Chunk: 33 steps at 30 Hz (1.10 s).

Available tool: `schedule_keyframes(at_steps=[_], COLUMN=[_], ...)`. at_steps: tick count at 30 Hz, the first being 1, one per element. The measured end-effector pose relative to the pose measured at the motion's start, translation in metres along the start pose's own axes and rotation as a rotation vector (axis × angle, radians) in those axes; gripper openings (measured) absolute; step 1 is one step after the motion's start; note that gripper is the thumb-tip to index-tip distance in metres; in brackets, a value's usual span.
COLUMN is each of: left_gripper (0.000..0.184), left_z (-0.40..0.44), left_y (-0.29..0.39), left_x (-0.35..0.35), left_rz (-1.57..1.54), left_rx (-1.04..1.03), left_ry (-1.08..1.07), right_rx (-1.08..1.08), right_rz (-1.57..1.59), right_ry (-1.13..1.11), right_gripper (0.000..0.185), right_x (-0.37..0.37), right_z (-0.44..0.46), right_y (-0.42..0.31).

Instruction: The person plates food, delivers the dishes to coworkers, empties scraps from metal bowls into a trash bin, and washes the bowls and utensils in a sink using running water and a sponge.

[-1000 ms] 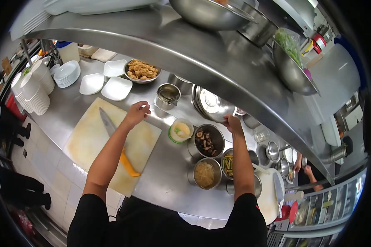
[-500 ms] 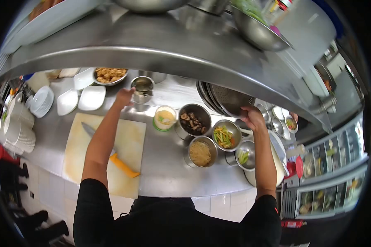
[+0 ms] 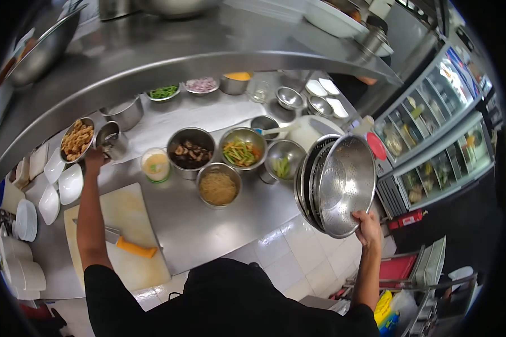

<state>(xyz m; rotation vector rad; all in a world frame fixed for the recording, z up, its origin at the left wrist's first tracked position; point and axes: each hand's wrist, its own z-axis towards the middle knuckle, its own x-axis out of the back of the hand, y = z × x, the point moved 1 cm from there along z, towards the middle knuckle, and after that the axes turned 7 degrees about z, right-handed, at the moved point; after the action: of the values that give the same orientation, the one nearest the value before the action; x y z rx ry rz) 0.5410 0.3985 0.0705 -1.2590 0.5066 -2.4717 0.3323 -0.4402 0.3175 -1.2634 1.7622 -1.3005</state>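
Nearest, a cutting board (image 3: 138,210) lies along the near edge of the worktop (image 3: 188,244), toward its left end. A knife with an orange handle (image 3: 138,248) rests on it, the blade partly hidden under the left forearm (image 3: 91,224).

At the right end of the near edge, the right hand (image 3: 368,227) has its grip closed on the lower rim of a stack of metal colanders (image 3: 347,182). The stack is tilted on its side, its perforated inner face showing; whether its back touches the worktop cannot be told.

A little farther in stands a pot of pale strands (image 3: 218,188). Behind it, left to right, come a green-based tub (image 3: 156,164), a pot of dark mushroom-like pieces (image 3: 192,153), a bowl of cut vegetables (image 3: 242,150) and a bowl with a few green pieces (image 3: 282,166).

Toward the far left, the left hand (image 3: 95,160) is at a small metal pot (image 3: 116,146); whether its grip is closed on it cannot be told. Just left of the pot is a bowl of browned pieces (image 3: 77,139), with white dishes (image 3: 70,184) nearer the left edge.

Along the far edge sit a dish of chopped greens (image 3: 163,92), a bowl of pinkish-purple pieces (image 3: 201,85) and a glass jar (image 3: 260,91), beyond a metal shelf (image 3: 230,33) that overhangs the worktop.
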Motion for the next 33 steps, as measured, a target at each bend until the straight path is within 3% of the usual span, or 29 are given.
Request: schedule_keyframes(at_steps=[1,2,4,6,8,12,16,17,18,20,23,26,29,30,31,33], left_gripper=[0.052,0.057,0.044,0.029,0.024,0.020,0.015,0.012,0.012,0.017,0.025,0.026,0.018,0.017,0.015,0.015], left_z=[-0.002,0.004,0.016,0.025,0.043,0.037,0.028,0.026,0.026,0.025,0.023,0.017,0.007,0.011,0.012,0.007], left_y=[-0.014,-0.018,-0.023,-0.010,0.025,0.064,0.132,0.166,0.189,0.236,0.324,0.408,0.497,0.530,0.558,0.626], left_x=[-0.006,0.025,0.084,0.137,0.235,0.329,0.419,0.454,0.476,0.508,0.566,0.583,0.565,0.589,0.609,0.594], left_rz=[0.077,0.072,0.038,-0.658,-1.348,-1.339,-1.346,-1.440,-1.482,-1.456,-1.535,-1.684,-1.569,-1.540,-1.451,-1.454], left_rx=[-0.052,-0.094,-0.133,0.277,0.872,0.778,0.656,0.742,0.772,0.583,0.513,0.345,0.237,0.206,0.244,0.147], left_ry=[-0.065,0.009,0.019,-0.228,-0.232,-0.337,-0.454,-0.351,-0.414,-0.473,-0.521,-0.541,-0.506,-0.534,-0.695,-0.660], right_rx=[0.014,0.006,0.079,-0.004,0.074,0.053,0.016,0.012,-0.011,-0.023,-0.068,-0.083,-0.095,-0.092,-0.087,-0.097], right_rz=[0.010,0.021,0.081,0.052,0.187,0.267,0.306,0.327,0.273,0.227,0.278,0.312,0.360,0.390,0.399,0.400], right_ry=[0.056,0.064,0.169,0.143,0.151,0.119,0.102,0.099,0.131,0.167,0.260,0.327,0.402,0.437,0.453,0.506], right_gripper=[0.007,0.007,0.003,0.005,0.010,0.014,0.006,0.006,0.005,0.005,0.007,0.011,0.016,0.018,0.018,0.011], right_x=[0.013,0.030,0.064,0.094,0.125,0.186,0.258,0.272,0.285,0.314,0.348,0.385,0.417,0.427,0.440,0.468], right_z=[-0.008,-0.014,-0.020,-0.032,-0.036,-0.048,-0.050,-0.055,-0.062,-0.068,-0.078,-0.080,-0.076,-0.075,-0.073,-0.061], right_y=[0.010,0.023,0.051,0.065,0.092,0.134,0.197,0.208,0.217,0.242,0.275,0.308,0.325,0.327,0.333,0.348])
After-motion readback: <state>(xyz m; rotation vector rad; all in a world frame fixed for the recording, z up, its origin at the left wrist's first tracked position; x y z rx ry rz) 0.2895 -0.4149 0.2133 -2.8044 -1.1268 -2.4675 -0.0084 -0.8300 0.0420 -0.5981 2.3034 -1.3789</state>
